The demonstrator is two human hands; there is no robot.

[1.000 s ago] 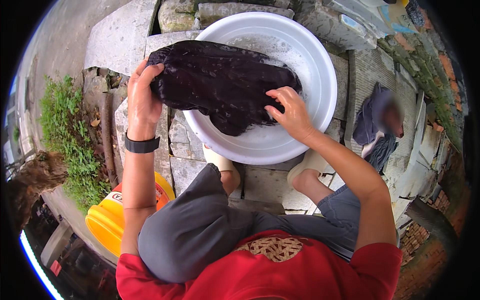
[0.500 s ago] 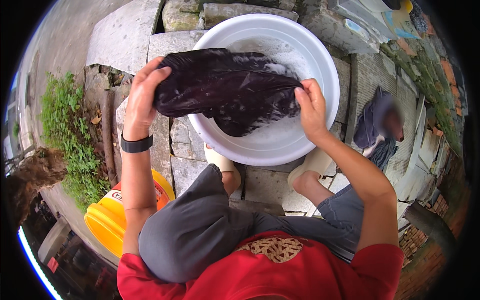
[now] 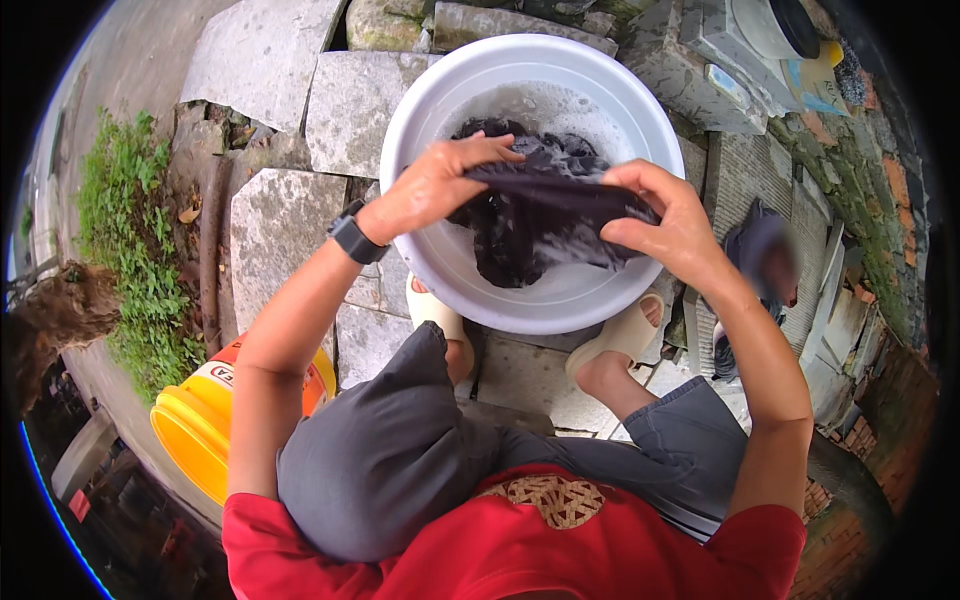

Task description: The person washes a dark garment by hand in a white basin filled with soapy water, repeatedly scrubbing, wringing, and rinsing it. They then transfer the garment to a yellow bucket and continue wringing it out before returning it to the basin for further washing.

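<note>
A dark, wet garment (image 3: 550, 215), nearly black with a purple tint, is stretched between my hands over a white plastic basin (image 3: 410, 115). Its lower folds lie in the soapy water (image 3: 590, 110); which garment it is, I cannot tell. My left hand (image 3: 445, 180), with a black watch (image 3: 357, 236) on the wrist, grips the upper left edge, the thumb below the fingers. At the basin's right side, my right hand (image 3: 665, 220) holds the other end, its thumb and fingers curved round the cloth.
A yellow and orange bucket (image 3: 195, 430) is at my left. Dark clothes (image 3: 755, 250) lie on a ridged slab to the right. Stone blocks (image 3: 690, 70) stand beyond the basin, and green weeds (image 3: 130, 260) grow at the left. My feet in pale slippers flank the basin's near rim.
The garment was held up and spread wide across the basin's left rim; now it is lower and inside the basin. My left hand has moved right, closer to my right hand.
</note>
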